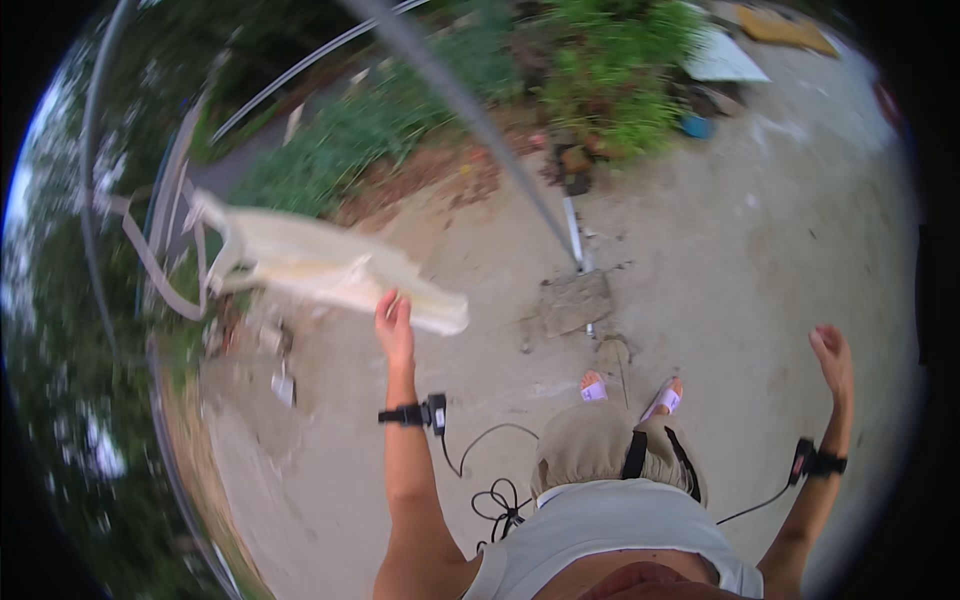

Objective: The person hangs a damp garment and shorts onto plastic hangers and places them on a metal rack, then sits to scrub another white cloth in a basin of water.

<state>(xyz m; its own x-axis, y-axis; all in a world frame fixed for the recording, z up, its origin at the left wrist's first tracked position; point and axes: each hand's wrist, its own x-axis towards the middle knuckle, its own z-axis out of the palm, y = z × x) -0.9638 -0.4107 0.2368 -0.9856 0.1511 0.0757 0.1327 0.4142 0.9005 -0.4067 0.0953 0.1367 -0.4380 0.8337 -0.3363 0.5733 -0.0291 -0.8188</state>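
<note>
My left hand (394, 319) is raised in front of me at the left, its thumb and fingers closed on the edge of a cream-coloured cloth garment (322, 259). The garment stretches out to the left, blurred, with long pale straps (161, 281) trailing at its far end. Out to the right, my right hand (829, 349) is held away from my body with its fingers curled; nothing shows in it. Each forearm wears a black strap with a small device and a cable.
A grey metal pole (487, 135) slants down to a flat stone (577, 300) on the concrete ground. Green plants (615, 75) grow ahead, near a blue container (697, 126) and a white board (724, 60). A coiled black cable (499, 502) hangs by my left side.
</note>
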